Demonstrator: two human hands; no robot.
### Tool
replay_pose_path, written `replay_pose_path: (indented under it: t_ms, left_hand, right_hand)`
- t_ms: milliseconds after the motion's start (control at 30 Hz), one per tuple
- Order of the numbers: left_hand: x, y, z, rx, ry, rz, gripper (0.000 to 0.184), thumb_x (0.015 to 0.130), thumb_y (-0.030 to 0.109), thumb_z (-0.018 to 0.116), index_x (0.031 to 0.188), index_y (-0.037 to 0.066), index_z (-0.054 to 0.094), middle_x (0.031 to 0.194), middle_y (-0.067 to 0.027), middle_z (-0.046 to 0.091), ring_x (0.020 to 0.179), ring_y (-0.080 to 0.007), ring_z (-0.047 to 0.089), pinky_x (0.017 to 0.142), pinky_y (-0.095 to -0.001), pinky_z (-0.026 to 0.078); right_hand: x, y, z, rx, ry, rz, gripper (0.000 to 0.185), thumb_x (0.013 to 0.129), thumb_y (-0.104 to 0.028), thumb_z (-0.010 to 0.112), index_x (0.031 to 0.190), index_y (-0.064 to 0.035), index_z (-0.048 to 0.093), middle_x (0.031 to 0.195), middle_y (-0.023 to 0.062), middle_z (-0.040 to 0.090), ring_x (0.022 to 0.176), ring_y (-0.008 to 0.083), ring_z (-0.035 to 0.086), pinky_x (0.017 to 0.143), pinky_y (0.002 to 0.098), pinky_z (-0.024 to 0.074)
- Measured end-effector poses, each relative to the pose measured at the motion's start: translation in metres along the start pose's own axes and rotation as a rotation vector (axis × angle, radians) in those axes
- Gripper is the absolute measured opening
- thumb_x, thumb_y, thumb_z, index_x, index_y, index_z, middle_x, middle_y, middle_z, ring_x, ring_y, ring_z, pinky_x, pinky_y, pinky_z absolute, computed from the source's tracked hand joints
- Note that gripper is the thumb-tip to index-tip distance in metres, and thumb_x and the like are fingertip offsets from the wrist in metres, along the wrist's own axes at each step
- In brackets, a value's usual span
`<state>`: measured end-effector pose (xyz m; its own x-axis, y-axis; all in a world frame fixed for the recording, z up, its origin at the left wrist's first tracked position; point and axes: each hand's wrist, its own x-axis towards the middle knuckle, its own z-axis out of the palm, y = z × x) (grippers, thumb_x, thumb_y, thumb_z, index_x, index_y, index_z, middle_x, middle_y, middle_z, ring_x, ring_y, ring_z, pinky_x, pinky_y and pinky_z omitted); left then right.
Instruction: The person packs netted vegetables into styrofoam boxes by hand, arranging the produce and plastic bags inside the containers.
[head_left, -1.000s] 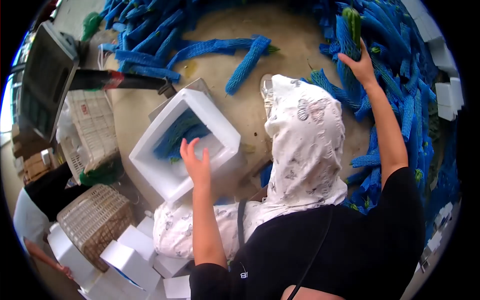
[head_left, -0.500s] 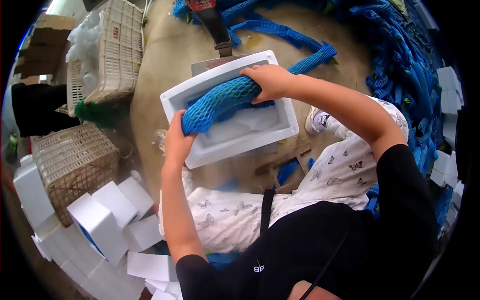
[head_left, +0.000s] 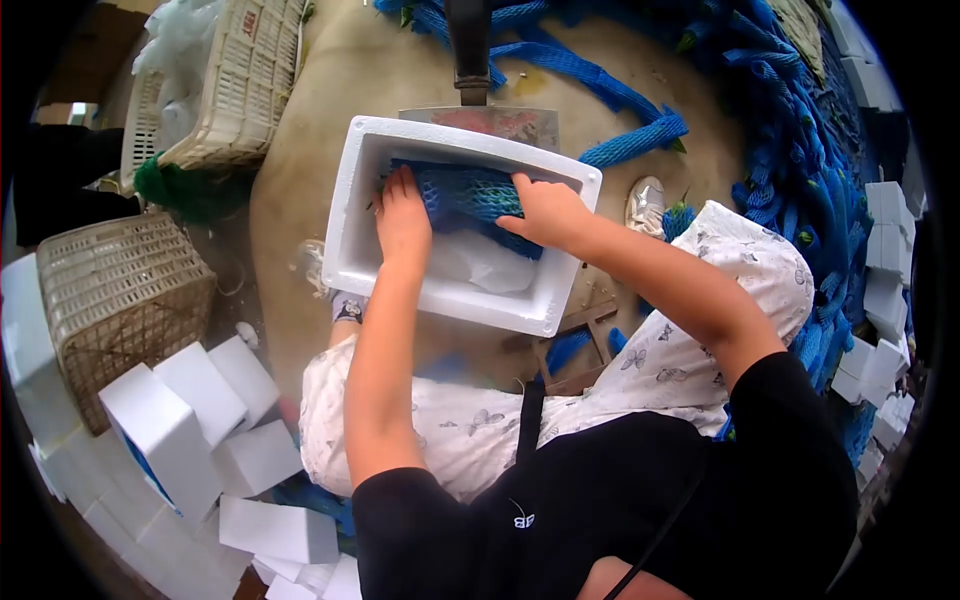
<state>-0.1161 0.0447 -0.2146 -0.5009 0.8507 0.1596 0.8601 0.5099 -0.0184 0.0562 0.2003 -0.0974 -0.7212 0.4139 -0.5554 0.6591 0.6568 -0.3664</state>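
Observation:
A long bundle in a blue mesh net sleeve (head_left: 462, 197) lies inside a white foam box (head_left: 345, 215), along its far side; the contents of the sleeve cannot be made out. My left hand (head_left: 402, 220) is on the bundle's left end, fingers close together over it. At the other end, my right hand (head_left: 550, 212) grips the bundle with thumb and fingers apart across its width. A whitish translucent bag (head_left: 480, 262) rests in the box on the side nearer me. Dark blue material shows beneath the bundle.
Behind the box stands a metal plate with a dark upright (head_left: 468, 45). Blue netted bundles (head_left: 790, 150) are heaped on the right, and one netted length (head_left: 635, 138) lies on the floor. Plastic crates (head_left: 125, 290) and white foam boxes (head_left: 165, 425) crowd the left.
Both hands have lowered the netted bundle from above the rim into the box. My left hand has moved inward from the left edge. The box now sits turned the other way in view.

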Motion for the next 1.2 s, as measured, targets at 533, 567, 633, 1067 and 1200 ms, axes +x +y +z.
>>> replay_pose_path:
  t_ms: [533, 567, 633, 1067, 1200]
  left_hand:
    - [-0.013, -0.055, -0.095, -0.374, -0.323, -0.423, 0.046, 0.088, 0.031, 0.06, 0.127, 0.013, 0.044, 0.097, -0.022, 0.067, 0.09, -0.0421, 0.063, 0.079, -0.0475, 0.049]
    - [-0.011, -0.054, -0.097, -0.363, -0.334, -0.457, 0.045, 0.088, 0.032, 0.06, 0.127, 0.013, 0.044, 0.097, -0.0217, 0.067, 0.09, -0.0419, 0.063, 0.078, -0.0475, 0.049]
    - [-0.011, -0.049, -0.098, -0.317, -0.334, -0.507, 0.046, 0.089, 0.033, 0.059, 0.126, 0.012, 0.043, 0.097, -0.0213, 0.067, 0.09, -0.0418, 0.063, 0.078, -0.0475, 0.049]
    - [-0.045, -0.04, -0.087, -0.409, -0.204, -0.526, 0.042, 0.088, 0.033, 0.059, 0.122, 0.012, 0.045, 0.098, -0.0183, 0.068, 0.087, -0.0403, 0.064, 0.076, -0.0454, 0.05]
    - [-0.021, -0.016, -0.104, -0.269, 0.022, -0.418, 0.042, 0.087, 0.032, 0.06, 0.121, 0.012, 0.047, 0.101, -0.015, 0.067, 0.09, -0.0378, 0.063, 0.079, -0.043, 0.049]
  right_hand:
    - [-0.033, -0.025, 0.094, 0.608, 0.567, 0.081, 0.066, 0.08, -0.032, 0.07, 0.135, -0.007, 0.042, 0.117, 0.0219, 0.048, 0.102, 0.0399, 0.054, 0.088, 0.0436, 0.0455]
    - [-0.022, -0.001, 0.09, 0.562, 0.505, 0.077, 0.066, 0.078, -0.029, 0.071, 0.135, -0.0115, 0.042, 0.118, 0.0202, 0.049, 0.101, 0.0399, 0.053, 0.087, 0.0445, 0.046]
    - [-0.016, 0.008, 0.083, 0.517, 0.448, 0.067, 0.072, 0.075, -0.026, 0.073, 0.138, -0.017, 0.04, 0.119, 0.0174, 0.051, 0.105, 0.0383, 0.051, 0.09, 0.0428, 0.0461]
    - [0.01, 0.017, 0.093, 0.293, 0.549, 0.092, 0.062, 0.077, -0.02, 0.07, 0.133, -0.019, 0.044, 0.122, 0.0101, 0.05, 0.109, 0.0352, 0.05, 0.092, 0.0454, 0.042]
    - [0.009, 0.032, 0.079, 0.324, 0.37, -0.025, 0.074, 0.077, -0.024, 0.072, 0.141, -0.017, 0.035, 0.13, 0.0174, 0.045, 0.116, 0.0379, 0.047, 0.1, 0.0447, 0.0394]
